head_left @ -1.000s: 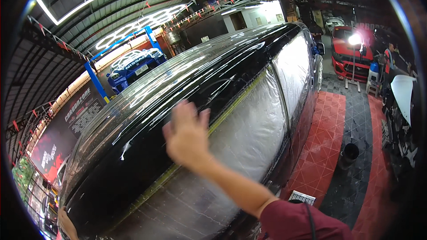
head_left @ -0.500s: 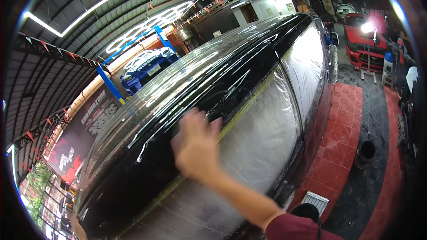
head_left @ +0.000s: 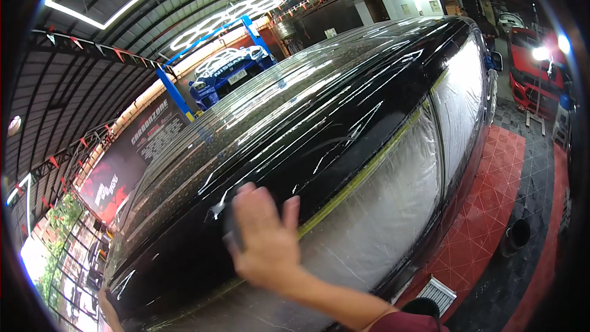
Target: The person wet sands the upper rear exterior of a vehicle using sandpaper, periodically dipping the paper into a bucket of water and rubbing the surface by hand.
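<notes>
My right hand lies over the glossy black upper side of a van, just above a strip of yellow masking tape. Its fingers point away from me and the thumb stands apart. Past the outer edge of the palm shows the rounded rim of a dark pad, pressed under the hand against the paint; most of it is hidden. Clear plastic film covers the windows below the tape. At the far lower left, my left hand is at the van's end, its fingers too small to make out.
The ribbed roof is speckled and wet-looking. Red and black floor tiles run along the right, with a black bucket and a metal step. Beyond stand a bright work lamp, a red car and a blue car.
My right hand has moved slightly down along the black panel, still flat against it. The view has shifted, so the van and background sit farther right in the picture.
</notes>
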Demonstrator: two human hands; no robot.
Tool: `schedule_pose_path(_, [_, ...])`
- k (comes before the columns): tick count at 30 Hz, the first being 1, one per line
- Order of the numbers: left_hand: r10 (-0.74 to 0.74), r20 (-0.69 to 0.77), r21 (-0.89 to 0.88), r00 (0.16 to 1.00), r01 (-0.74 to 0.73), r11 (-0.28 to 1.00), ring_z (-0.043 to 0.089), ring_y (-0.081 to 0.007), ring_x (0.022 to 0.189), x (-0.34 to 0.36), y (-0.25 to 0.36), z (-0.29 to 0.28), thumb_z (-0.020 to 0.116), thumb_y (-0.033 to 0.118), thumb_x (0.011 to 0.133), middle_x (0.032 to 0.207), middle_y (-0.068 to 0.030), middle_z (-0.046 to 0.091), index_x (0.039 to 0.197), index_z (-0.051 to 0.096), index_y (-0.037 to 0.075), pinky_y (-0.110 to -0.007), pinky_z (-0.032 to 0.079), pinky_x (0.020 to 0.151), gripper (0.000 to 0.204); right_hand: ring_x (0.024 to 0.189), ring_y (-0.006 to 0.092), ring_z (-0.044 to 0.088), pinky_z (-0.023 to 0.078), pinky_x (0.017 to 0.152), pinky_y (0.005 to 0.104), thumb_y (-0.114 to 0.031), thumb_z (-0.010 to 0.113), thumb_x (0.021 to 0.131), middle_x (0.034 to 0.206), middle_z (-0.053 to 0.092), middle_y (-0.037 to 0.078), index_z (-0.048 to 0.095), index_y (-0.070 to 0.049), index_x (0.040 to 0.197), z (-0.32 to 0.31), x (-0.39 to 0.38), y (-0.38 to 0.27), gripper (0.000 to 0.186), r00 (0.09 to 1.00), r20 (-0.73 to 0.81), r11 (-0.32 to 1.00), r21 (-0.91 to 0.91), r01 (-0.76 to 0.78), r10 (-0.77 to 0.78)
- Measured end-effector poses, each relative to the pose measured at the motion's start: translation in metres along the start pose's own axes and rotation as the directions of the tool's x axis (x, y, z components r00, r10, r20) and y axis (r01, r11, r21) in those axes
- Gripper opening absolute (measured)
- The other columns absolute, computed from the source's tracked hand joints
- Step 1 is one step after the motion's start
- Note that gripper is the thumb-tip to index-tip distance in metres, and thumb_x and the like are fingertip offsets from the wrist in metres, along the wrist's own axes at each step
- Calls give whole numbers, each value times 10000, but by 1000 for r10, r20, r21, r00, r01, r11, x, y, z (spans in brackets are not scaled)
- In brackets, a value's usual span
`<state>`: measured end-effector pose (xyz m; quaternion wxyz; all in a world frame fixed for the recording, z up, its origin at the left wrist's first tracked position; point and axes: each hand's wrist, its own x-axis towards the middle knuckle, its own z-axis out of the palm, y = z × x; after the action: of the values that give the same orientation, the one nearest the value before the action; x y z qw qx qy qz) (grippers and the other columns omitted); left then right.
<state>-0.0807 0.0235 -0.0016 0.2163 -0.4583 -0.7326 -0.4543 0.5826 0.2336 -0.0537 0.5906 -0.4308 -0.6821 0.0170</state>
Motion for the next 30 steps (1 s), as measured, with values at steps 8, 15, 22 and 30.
schedule_pose_path(8, [-58, 37, -75, 998, 60, 995, 577, -205, 991, 2, -18, 3, 439, 240, 1033, 1014, -60, 633, 1042, 687, 1, -328, 436, 946, 345, 1566, 304, 236, 67, 1228, 664, -229, 530, 900, 1682, 283, 150, 408, -21, 1558, 10, -20, 25, 701, 944, 192, 962, -3, 273, -267])
schedule_pose_path(15, [-28, 67, 21, 997, 27, 999, 563, -241, 1027, 5, -12, 22, 412, 241, 1044, 1041, -87, 610, 1035, 672, -9, -367, 416, 985, 360, 1484, 395, 372, 102, 1214, 677, -306, 595, 940, 1597, 413, 203, 468, 12, 1500, -19, 23, 48, 657, 989, -142, 954, -291, -70, 29])
schedule_pose_path(22, [10, 40, 101, 999, -14, 995, 589, -264, 1108, -6, -10, 4, 381, 231, 1069, 1113, -134, 657, 1080, 682, -8, -362, 404, 1028, 384, 1508, 364, 353, 117, 1237, 626, -289, 564, 977, 1583, 456, 144, 482, -42, 1510, -14, 17, 40, 593, 957, 84, 891, -351, 289, -277])
schedule_pose_path(30, [2, -74, 216, 997, 14, 976, 613, -288, 1136, -22, 43, 7, 389, 219, 1017, 1137, -138, 675, 1044, 687, 29, -361, 415, 1038, 355, 1542, 373, 277, 84, 1234, 653, -155, 581, 871, 1623, 369, 201, 412, 6, 1545, 37, -25, -53, 714, 945, 163, 929, -198, 313, -284])
